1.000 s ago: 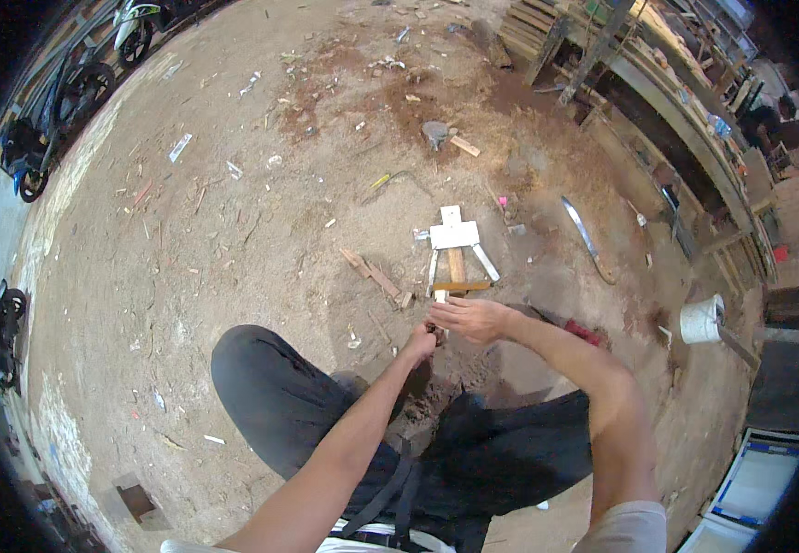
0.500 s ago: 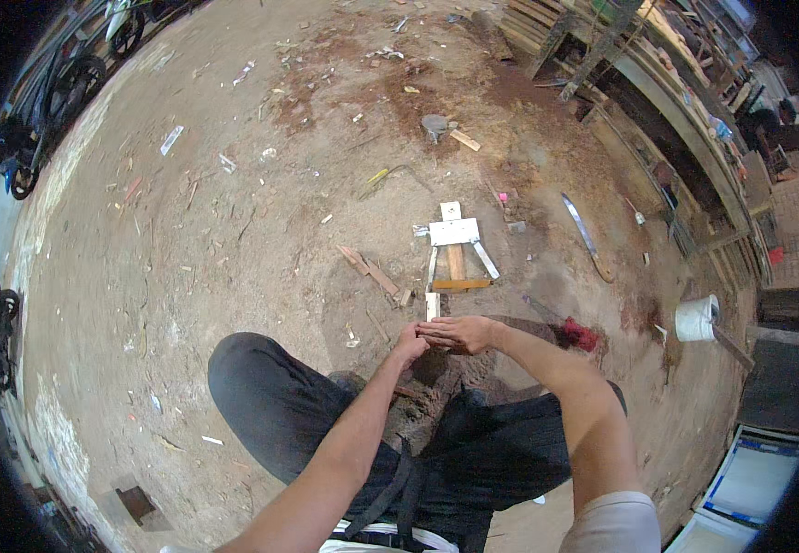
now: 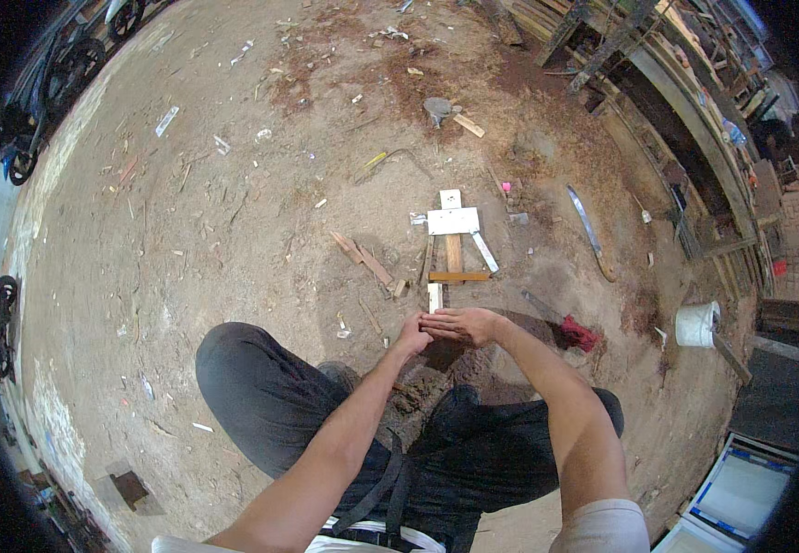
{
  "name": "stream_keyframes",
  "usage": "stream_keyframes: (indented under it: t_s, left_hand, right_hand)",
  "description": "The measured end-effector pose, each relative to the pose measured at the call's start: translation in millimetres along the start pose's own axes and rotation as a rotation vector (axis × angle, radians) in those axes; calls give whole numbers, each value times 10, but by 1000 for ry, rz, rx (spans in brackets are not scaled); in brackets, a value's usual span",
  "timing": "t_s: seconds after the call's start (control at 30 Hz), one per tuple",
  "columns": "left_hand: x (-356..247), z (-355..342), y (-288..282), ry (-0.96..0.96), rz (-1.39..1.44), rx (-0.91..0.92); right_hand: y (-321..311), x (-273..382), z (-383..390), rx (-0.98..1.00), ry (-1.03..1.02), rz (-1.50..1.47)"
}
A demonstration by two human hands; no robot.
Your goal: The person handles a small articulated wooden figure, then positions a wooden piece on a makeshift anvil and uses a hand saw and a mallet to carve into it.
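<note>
My left hand (image 3: 412, 334) is closed around the near end of a short pale wooden block (image 3: 434, 298). Across that same end lie the fingers of my right hand (image 3: 464, 324), held together and meeting the left; its thumb is mostly hidden. Just beyond the block, a brown wooden strip (image 3: 459, 276) lies crosswise on the ground. From it an upright wooden stick (image 3: 454, 252) runs to a white rectangular board (image 3: 453, 221), with a small white piece (image 3: 450, 198) above. A white strip (image 3: 483, 251) slants down from the board's right side.
To the right lie a long curved blade (image 3: 586, 219) with a wooden handle and a saw-like tool with a red handle (image 3: 577, 334). A white bucket (image 3: 694, 325) stands farther right. Wood scraps (image 3: 363, 256) lie left of the board. My bent knees (image 3: 266, 369) flank my hands.
The view has shifted slightly. My hands stay together on the block, which now sits close against the brown strip's near side. The strip left of the stick looks darker than before.
</note>
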State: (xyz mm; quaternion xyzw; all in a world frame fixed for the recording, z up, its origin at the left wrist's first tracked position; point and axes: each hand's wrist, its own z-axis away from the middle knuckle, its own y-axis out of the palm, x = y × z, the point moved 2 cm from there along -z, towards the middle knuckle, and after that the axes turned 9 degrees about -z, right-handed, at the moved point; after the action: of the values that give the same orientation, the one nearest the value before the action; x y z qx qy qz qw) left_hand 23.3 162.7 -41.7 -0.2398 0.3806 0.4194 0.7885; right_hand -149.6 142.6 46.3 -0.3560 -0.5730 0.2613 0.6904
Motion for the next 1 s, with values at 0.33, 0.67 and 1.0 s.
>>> stream_keyframes:
  t_s: [0.33,0.67,1.0]
  left_hand:
    - [-42,49,13,35,73,32]
    - [-15,-24,52,14,-43,-1]
    - [42,-37,39,91,-118,-54]
  right_hand:
    - [98,-9,15,-38,-35,33]
    - [53,2,59,-12,-35,152]
    - [15,15,52,-30,-24,137]
